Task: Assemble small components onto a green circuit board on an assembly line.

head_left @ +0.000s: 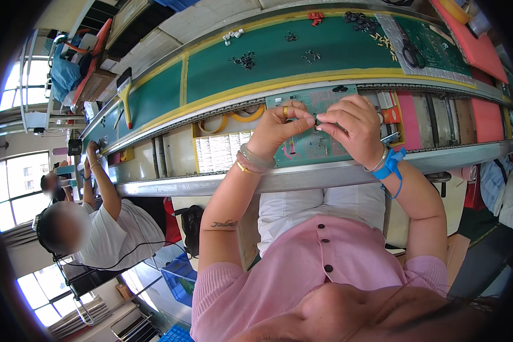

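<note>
Left hand (pixel 284 123) and right hand (pixel 352 124), fingers pinched narrow, hold a small dark part (pixel 317 122) between them, upper centre of the frame; the green board (pixel 302 151) lies beneath.

Daylight glares through paned windows (pixel 21 179) along the left, grey-brown curtains (pixel 85 312) bunched beside them, while a white tubular rack (pixel 24 94) stands far left, a long green-topped table (pixel 154 94) runs left to right, and a blue crate (pixel 178 288) sits near left.
</note>
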A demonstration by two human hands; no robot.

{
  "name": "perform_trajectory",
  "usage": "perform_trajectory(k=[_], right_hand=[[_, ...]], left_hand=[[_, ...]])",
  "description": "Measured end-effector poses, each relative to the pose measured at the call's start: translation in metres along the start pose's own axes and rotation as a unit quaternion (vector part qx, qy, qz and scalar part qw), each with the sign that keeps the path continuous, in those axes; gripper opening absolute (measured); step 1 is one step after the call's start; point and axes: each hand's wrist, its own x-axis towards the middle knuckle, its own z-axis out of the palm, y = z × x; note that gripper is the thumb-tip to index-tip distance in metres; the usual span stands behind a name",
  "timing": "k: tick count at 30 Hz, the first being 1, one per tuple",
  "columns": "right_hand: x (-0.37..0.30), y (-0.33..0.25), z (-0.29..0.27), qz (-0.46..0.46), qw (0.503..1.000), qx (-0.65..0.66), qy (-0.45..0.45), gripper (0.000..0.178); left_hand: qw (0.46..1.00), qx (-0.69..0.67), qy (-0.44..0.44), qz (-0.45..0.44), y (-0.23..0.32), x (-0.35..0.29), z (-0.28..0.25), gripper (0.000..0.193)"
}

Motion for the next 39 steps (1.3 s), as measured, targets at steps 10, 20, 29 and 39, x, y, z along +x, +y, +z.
perform_trajectory(k=[10,20,29,39], right_hand=[[-0.002,0.000,0.002,-0.021,1.000,0.010,-0.003,0.021],[-0.010,0.008,0.006,0.130,0.976,0.055,-0.168,0.026],[-0.013,0.013,0.009,0.153,0.965,0.044,-0.207,0.021],[-0.013,0.011,0.010,0.166,0.960,0.044,-0.220,0.020]], left_hand=[[1.000,-0.011,-0.004,-0.010,-0.001,-0.005,0.005,0.006],[0.794,0.552,0.119,0.224,0.001,-0.045,-0.007,0.013],[0.787,0.568,0.117,0.209,-0.011,-0.048,-0.003,0.012],[0.772,0.590,0.119,0.206,-0.009,-0.052,-0.001,0.012]])
